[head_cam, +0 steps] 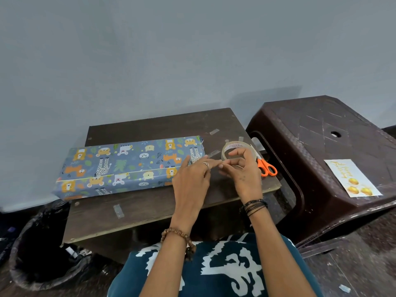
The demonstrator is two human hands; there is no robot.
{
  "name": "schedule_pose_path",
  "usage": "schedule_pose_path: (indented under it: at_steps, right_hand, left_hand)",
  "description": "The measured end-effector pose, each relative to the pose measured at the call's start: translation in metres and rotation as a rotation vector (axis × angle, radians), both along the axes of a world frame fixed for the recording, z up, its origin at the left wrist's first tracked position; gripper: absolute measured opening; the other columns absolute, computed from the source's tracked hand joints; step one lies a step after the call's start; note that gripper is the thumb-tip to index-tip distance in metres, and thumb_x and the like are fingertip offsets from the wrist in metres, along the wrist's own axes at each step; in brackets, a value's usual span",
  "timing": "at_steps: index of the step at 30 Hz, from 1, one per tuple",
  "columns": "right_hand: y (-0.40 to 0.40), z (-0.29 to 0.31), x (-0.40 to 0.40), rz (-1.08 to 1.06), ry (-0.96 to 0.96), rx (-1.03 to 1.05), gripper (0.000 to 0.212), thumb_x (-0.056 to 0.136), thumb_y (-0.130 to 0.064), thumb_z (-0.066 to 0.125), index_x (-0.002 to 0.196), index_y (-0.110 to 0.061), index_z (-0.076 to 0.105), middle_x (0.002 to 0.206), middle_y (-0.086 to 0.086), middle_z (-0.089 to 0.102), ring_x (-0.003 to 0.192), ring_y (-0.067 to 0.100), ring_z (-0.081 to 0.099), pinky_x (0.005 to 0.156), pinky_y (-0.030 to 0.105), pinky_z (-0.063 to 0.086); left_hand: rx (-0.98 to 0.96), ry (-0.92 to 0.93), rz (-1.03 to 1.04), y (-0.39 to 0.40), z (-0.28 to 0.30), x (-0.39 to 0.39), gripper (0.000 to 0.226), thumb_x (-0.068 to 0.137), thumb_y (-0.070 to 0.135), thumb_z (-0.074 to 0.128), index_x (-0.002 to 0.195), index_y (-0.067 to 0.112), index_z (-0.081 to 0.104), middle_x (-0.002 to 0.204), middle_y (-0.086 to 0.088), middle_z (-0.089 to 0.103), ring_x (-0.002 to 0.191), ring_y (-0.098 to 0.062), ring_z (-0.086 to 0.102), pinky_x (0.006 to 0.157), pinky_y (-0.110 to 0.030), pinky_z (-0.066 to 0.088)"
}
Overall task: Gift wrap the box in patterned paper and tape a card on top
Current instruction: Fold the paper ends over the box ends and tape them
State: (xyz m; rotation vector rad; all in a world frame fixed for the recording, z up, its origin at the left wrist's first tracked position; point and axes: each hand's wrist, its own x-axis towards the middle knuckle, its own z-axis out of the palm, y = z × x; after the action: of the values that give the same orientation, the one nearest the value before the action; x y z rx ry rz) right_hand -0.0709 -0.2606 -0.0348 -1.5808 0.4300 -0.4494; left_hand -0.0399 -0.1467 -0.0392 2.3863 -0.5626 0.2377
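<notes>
Right of centre, the right hand [244, 168] grips the tape roll [234, 152]; the left hand [192, 179] seems to pinch its end. The wrapped box [128, 168] overhangs the worktop [150, 202] edge at left.

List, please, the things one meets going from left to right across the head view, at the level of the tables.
Black bin → wrapped box → left hand → right hand holding the tape roll → orange scissors → brown plastic stool → card lying on it.
</notes>
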Motion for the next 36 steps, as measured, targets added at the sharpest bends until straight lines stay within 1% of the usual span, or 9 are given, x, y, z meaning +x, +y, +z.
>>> schedule_pose_path:
  at_steps: [4,8,11,13,15,20,23,31,36]
  right_hand:
    - [0.001,-0.001,0.0,-0.012,-0.002,0.045,0.032,0.079,0.004,0.067,0.091,-0.02,0.048,0.079,0.003,0.064,0.072,0.003,0.066,0.065,0.017,0.056]
    - [0.001,-0.003,0.001,-0.025,-0.014,0.114,0.031,0.079,0.004,0.067,0.092,-0.019,0.05,0.081,0.005,0.065,0.075,0.006,0.067,0.067,0.02,0.057]
    - [0.001,-0.004,0.0,-0.018,-0.017,0.176,0.03,0.08,0.004,0.066,0.092,-0.019,0.051,0.082,0.008,0.066,0.08,0.016,0.067,0.068,0.023,0.058]
    - [0.002,-0.003,-0.001,-0.01,-0.031,0.232,0.027,0.082,0.004,0.063,0.093,-0.018,0.051,0.084,0.011,0.066,0.081,0.017,0.068,0.069,0.024,0.058]
    - [0.003,-0.001,-0.002,-0.008,-0.054,0.301,0.025,0.084,0.004,0.061,0.095,-0.016,0.051,0.084,0.013,0.067,0.078,0.016,0.07,0.068,0.024,0.058]
    - [0.008,0.001,-0.003,-0.062,-0.102,0.483,0.015,0.089,0.0,0.056,0.098,-0.01,0.051,0.08,0.011,0.068,0.068,0.013,0.071,0.065,0.023,0.058]
    - [0.008,0.003,-0.002,-0.121,-0.092,0.6,0.024,0.084,0.001,0.061,0.103,-0.009,0.051,0.082,0.011,0.067,0.066,0.013,0.07,0.064,0.024,0.059]
    - [0.009,0.011,-0.004,-0.076,0.017,0.648,0.025,0.079,0.007,0.065,0.095,-0.011,0.06,0.088,0.008,0.067,0.081,0.013,0.065,0.066,0.018,0.057]
    - [0.011,0.01,-0.007,-0.102,0.002,0.678,0.025,0.08,0.008,0.062,0.094,-0.012,0.058,0.086,0.007,0.067,0.078,0.01,0.064,0.069,0.019,0.055]
  left_hand:
    - [-0.014,0.011,-0.007,0.001,-0.001,0.0,0.037,0.09,0.011,0.057,0.116,0.036,0.063,0.126,0.011,0.059,0.133,-0.028,0.038,0.101,-0.036,0.041]
    - [-0.059,-0.16,0.0,-0.003,-0.008,0.002,0.042,0.073,-0.003,0.072,0.104,0.026,0.071,0.104,0.006,0.071,0.099,-0.017,0.066,0.102,-0.037,0.032]
    - [-0.085,-0.191,-0.002,-0.004,-0.01,0.003,0.04,0.071,-0.003,0.073,0.102,0.023,0.072,0.101,0.006,0.072,0.09,-0.014,0.068,0.101,-0.036,0.031]
    - [-0.077,-0.229,0.001,-0.004,-0.01,0.002,0.041,0.068,-0.003,0.076,0.1,0.022,0.073,0.098,0.007,0.072,0.087,-0.014,0.068,0.097,-0.036,0.037]
    - [-0.065,-0.254,0.006,-0.004,-0.011,0.003,0.042,0.065,-0.003,0.078,0.099,0.022,0.073,0.097,0.007,0.073,0.085,-0.014,0.068,0.094,-0.036,0.041]
    - [-0.073,-0.226,0.002,-0.006,-0.014,0.005,0.036,0.074,-0.001,0.071,0.104,0.019,0.071,0.103,0.007,0.071,0.085,-0.011,0.067,0.101,-0.033,0.033]
    - [-0.056,-0.208,0.022,-0.005,-0.015,0.006,0.024,0.077,0.0,0.07,0.096,0.015,0.074,0.108,0.008,0.07,0.088,-0.012,0.067,0.102,-0.03,0.031]
    - [-0.072,-0.226,0.013,-0.004,-0.016,0.006,0.023,0.076,-0.001,0.069,0.096,0.011,0.073,0.109,0.004,0.069,0.089,-0.012,0.067,0.102,-0.031,0.033]
    - [-0.077,-0.238,0.026,-0.007,-0.016,0.006,0.033,0.074,-0.003,0.07,0.102,0.013,0.071,0.108,0.004,0.07,0.085,-0.012,0.067,0.101,-0.033,0.037]
